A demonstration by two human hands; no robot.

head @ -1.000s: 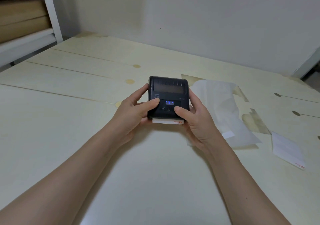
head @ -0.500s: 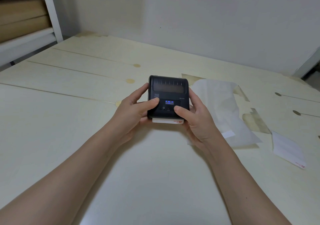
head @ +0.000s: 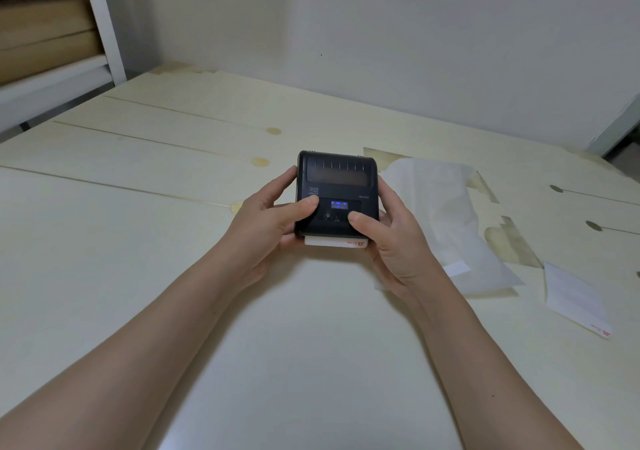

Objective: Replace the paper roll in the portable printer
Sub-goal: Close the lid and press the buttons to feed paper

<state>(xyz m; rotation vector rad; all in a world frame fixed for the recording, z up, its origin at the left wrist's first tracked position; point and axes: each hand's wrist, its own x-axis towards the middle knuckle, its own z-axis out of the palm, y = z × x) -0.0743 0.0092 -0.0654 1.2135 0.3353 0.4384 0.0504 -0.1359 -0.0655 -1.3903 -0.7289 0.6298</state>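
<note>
A black portable printer point(head: 337, 181) is held just above the pale wooden table point(head: 121, 242), lid closed, small blue display lit. My left hand point(head: 268, 223) grips its left side with the thumb on the front panel. My right hand point(head: 394, 238) grips its right side, thumb resting by the buttons. A short strip of white paper with a red mark point(head: 334, 242) sticks out of the printer's near edge. The paper roll itself is hidden inside.
A crumpled white sheet point(head: 446, 221) lies on the table right of the printer. A torn paper slip with a red mark point(head: 575, 300) lies farther right. White shelving point(head: 100, 24) stands at the far left; a wall runs behind the table.
</note>
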